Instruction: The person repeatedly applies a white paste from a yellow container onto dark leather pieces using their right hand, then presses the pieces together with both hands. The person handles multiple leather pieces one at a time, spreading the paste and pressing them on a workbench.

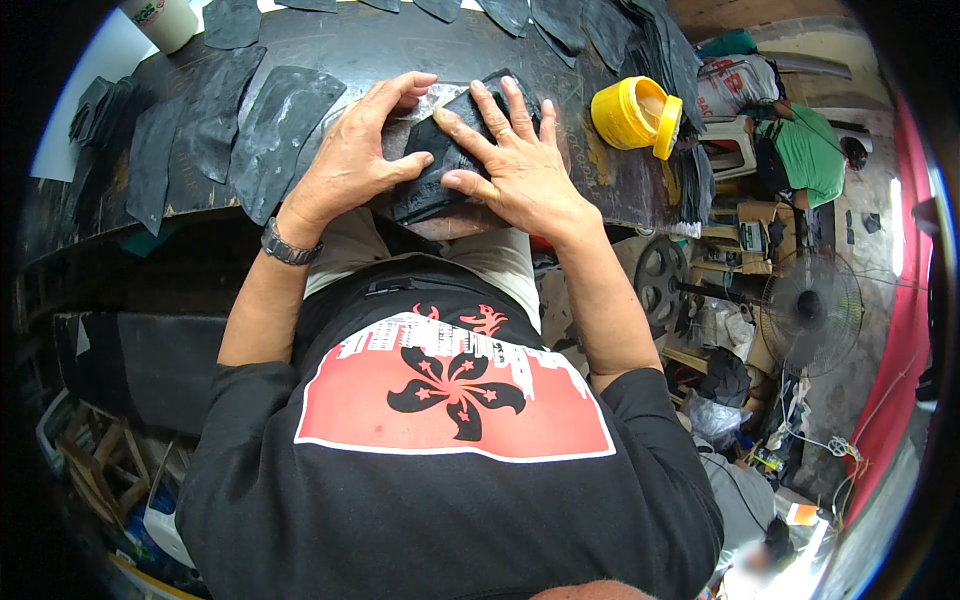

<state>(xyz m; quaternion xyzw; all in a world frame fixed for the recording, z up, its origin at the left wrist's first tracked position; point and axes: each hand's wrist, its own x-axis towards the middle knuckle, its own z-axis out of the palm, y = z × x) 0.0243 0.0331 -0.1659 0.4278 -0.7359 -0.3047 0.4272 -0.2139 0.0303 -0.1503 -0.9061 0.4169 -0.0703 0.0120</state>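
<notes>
A folded black piece (425, 197), which looks like leather or a similar sheet, lies on a flat block at the table's near edge, in front of my body. My right hand (520, 170) rests across it, palm down, with the fingers spread. At its left edge, my left hand (360, 145) has its thumb touching the piece and its fingers curved apart from the thumb. Left of my hands lie flat black cut pieces (285, 125) with whitish smears. To the right stands an open yellow tub (622, 115) holding a pale tan substance, its lid tilted against the side.
The dark table (390, 45) bears more black pieces along its far edge and stacks at both ends. A white cup (165, 22) stands far left. On the right are a standing fan (810, 305), a person in a green shirt (812, 155), bags and boxes on the floor.
</notes>
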